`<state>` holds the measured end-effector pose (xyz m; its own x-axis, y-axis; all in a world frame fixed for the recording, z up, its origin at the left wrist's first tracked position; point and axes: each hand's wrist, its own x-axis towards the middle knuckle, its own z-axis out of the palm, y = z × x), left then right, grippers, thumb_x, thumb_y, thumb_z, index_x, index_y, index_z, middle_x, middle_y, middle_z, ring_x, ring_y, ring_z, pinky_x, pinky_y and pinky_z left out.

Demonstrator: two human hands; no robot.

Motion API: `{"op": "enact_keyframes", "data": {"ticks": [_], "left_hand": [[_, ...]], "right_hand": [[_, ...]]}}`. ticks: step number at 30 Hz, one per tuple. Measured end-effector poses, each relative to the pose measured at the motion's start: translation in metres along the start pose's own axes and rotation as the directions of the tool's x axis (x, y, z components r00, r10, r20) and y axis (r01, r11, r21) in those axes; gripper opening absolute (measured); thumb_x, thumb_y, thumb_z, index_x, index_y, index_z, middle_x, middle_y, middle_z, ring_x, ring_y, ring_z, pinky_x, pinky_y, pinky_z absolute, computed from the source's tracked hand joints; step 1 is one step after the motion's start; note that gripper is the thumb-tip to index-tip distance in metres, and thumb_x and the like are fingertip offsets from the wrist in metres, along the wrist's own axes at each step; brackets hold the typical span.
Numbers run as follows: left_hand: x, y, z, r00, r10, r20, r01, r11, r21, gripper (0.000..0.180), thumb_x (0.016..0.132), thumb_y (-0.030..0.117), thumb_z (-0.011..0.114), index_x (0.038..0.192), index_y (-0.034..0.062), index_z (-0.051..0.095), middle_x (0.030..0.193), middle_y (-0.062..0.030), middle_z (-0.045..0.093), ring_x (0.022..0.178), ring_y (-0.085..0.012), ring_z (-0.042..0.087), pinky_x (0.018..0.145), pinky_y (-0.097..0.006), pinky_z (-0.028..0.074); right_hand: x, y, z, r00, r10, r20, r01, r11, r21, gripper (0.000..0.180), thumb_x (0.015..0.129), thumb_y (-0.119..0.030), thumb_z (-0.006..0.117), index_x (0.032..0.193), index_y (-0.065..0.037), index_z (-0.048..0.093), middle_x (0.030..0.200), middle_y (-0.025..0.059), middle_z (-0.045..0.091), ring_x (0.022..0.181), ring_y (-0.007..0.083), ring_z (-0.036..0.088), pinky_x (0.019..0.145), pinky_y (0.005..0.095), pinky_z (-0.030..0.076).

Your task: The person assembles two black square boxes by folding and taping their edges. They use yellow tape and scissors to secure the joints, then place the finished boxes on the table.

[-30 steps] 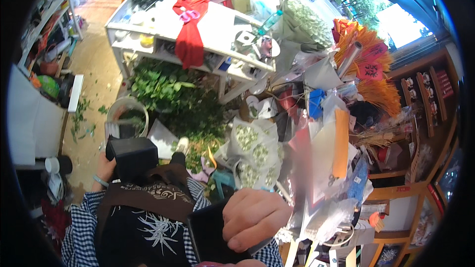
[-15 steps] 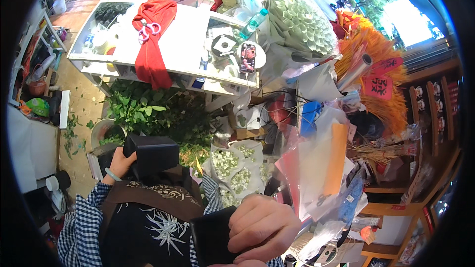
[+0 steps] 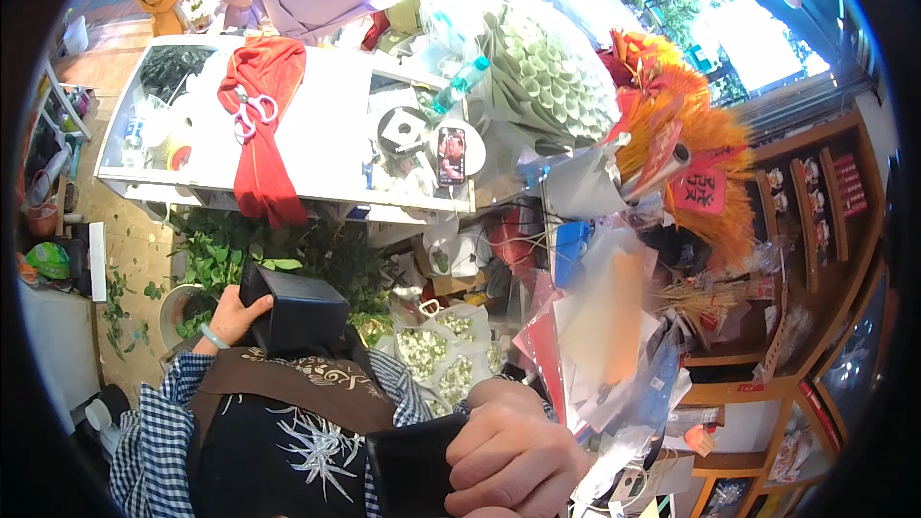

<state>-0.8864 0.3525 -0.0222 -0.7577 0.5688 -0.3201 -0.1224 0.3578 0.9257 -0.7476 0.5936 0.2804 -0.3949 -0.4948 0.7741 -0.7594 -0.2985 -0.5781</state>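
My left hand (image 3: 230, 317), with a pale bangle at the wrist, grips a black box-shaped object (image 3: 302, 312) by its side, thumb on top. Close to the camera at the lower edge, my right hand (image 3: 518, 451) is closed, its fingers curled at the edge of a second black flat-sided object (image 3: 411, 465). Most of that second object's far side is hidden by the hand. Between the two lies my brown apron (image 3: 278, 384), over a black top with a silvery pattern. Checked sleeves cover my arms.
Ahead stands a white table (image 3: 331, 134) with a red cloth (image 3: 264, 134), scissors (image 3: 254, 118) and a phone (image 3: 451, 155). Leafy greenery (image 3: 230, 254) fills the floor below it. White flower bunches (image 3: 422, 350) and wrapping sheets (image 3: 600, 326) crowd the right, before wooden shelves (image 3: 835, 317).
The view has turned, so the table and its surroundings sit lower and further left. Both hands keep their hold on the black objects, with little shift against my body.
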Motion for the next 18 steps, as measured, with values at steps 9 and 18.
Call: {"op": "enact_keyframes", "data": {"ticks": [9,18], "left_hand": [[0.028,0.012,-0.020,0.999,-0.020,0.024,0.023,0.994,-0.105,0.031,0.084,0.024,0.073,0.086,-0.0051,0.066,0.075,-0.0041,0.066,0.068,-0.0090,0.059,0.060,-0.027,0.049],[0.044,0.043,0.011,0.992,-0.076,-0.099,0.060,0.986,-0.158,0.029,0.085,0.023,0.072,0.088,-0.0054,0.067,0.077,-0.0044,0.067,0.067,-0.0084,0.060,0.061,-0.026,0.049]], "right_hand": [[0.009,0.031,-0.024,0.995,-0.009,-0.095,0.015,0.998,0.063,0.027,0.092,-0.009,0.050,0.067,-0.001,0.057,0.067,0.0076,0.047,0.046,0.0177,0.042,0.040,0.0297,0.030],[-0.012,0.022,-0.071,0.993,-0.097,-0.073,0.101,0.993,0.054,0.030,0.092,-0.006,0.047,0.063,-0.003,0.052,0.064,0.0070,0.047,0.044,0.0162,0.040,0.039,0.0284,0.028]]}}
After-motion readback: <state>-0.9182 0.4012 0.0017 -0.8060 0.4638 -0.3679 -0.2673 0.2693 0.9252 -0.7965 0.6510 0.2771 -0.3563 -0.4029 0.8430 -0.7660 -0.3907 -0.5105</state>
